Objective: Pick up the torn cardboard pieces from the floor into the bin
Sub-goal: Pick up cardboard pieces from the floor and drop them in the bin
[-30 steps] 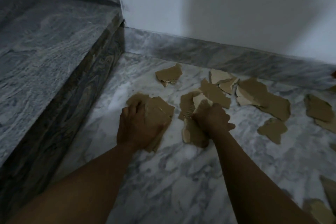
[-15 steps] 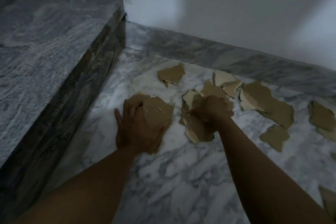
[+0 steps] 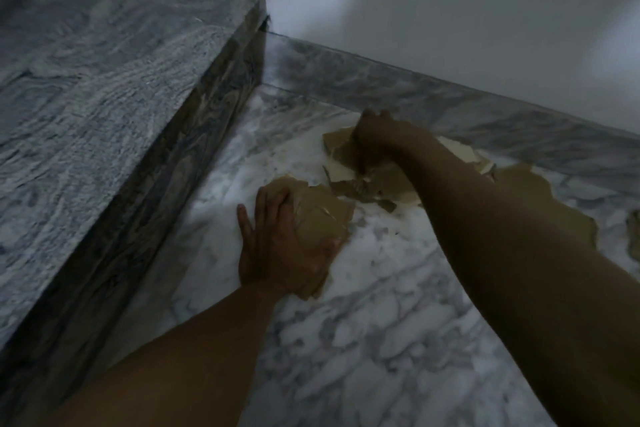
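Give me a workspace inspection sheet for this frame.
Surface: white grey-veined marble floor, dimly lit.
Job's things: stack of torn brown cardboard pieces under the left hand; bunch of torn cardboard under the right hand; large loose cardboard piece beyond the right forearm. Bin not in view.
Clutter: nothing seen.
Grippers: left hand, fingers flat on the stack; right hand on the bunch, grip too blurred to tell.
Cables: nothing seen.
Surroundings: grey marble step on the left, white wall, grey marble skirting.
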`<state>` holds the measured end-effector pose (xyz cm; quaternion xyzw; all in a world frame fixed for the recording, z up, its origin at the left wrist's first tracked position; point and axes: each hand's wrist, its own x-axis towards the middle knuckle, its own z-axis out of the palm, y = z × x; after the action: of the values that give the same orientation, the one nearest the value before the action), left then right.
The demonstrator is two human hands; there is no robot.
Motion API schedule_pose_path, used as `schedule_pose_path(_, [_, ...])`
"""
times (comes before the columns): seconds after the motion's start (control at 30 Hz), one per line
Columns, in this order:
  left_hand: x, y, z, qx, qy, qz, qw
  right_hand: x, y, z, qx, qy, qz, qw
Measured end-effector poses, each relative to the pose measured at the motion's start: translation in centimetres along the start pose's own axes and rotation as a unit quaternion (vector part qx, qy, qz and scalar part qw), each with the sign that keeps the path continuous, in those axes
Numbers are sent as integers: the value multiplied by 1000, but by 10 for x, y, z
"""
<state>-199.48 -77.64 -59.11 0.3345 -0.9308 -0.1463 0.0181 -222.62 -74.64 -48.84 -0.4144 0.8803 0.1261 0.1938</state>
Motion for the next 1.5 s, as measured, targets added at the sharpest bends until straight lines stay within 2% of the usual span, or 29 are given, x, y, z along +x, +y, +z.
schedule_pose_path(0.2, [2, -1, 5, -20, 27, 0, 999, 53, -8, 8, 5, -94, -13, 995])
schedule_pose_path(0.33, [3, -2, 6, -11, 27, 2, 1000, 50, -18, -2, 64, -131, -15, 989])
schedule_pose_path(0.43, [4, -2, 7, -3, 20, -2, 1000, 41, -17, 3, -24, -110, -51, 992])
schedule_pose_path(0.6, [2, -3, 12, -14, 42, 1, 999, 17, -28, 15, -21, -98, -69, 993])
schedule_pose_path(0.73, [0, -3, 14, -5, 47, 12, 999, -17, -21, 25, 12, -47, -34, 998])
schedule_pose_path(0.87, [-1, -9, 8, 51, -34, 16, 998, -81, -6, 64, 69, 60, -18, 996])
schedule_pose_path(0.93, [-4, -6, 4, 50, -18, 11, 998, -125, 0, 88, 94, 102, 5, 990])
schedule_pose_path(1.03, [-6, 3, -4, 58, 12, 14, 998, -178, 1, 110, 186, 99, 65, 975])
schedule_pose_path(1.13, [-19, 15, -13, 81, -34, 41, 995, -209, -3, 121, 237, 96, 113, 960])
schedule_pose_path(1.23, [-43, 30, -21, 45, -91, 32, 994, -239, -14, 127, 217, 80, 101, 968])
schedule_pose_path(1.37, [-71, 43, -38, 18, -190, 23, 981, -275, -28, 144, 239, 79, 124, 960])
schedule_pose_path(1.5, [-103, 44, -49, 81, -243, -2, 967, -310, -42, 165, 248, 93, 154, 952])
